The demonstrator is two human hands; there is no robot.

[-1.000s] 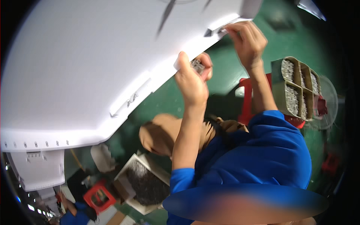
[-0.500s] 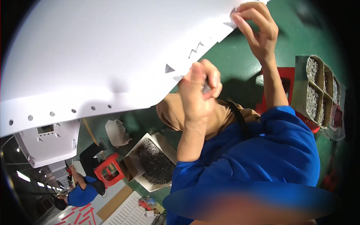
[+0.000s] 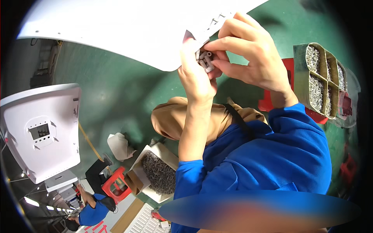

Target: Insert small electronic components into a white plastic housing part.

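My left hand (image 3: 197, 79) is cupped beneath the edge of a large white plastic panel (image 3: 128, 33). Several small grey cylindrical plugs (image 3: 206, 61) lie in its palm, some showing a hollow end, with the fingers curled round them. From the right, my right hand (image 3: 250, 50) reaches over with bent fingers. Its thumb and forefinger stand apart at the plugs, and I see none clearly gripped between them. Along the panel edge beside both hands run small ribs (image 3: 215, 21) and a triangular notch.
A divided box (image 3: 305, 75) of small grey parts stands on a red stool (image 3: 287, 72) at right. Lower left are a bin of dark parts (image 3: 157, 174), another white panel (image 3: 54, 151), a red stool (image 3: 117, 185) and a person in blue (image 3: 93, 211). The floor (image 3: 105, 91) is green.
My right hand has come down and left from the panel's edge to the plugs in my left hand. The left palm has opened enough to show them. The panel sits higher in view.
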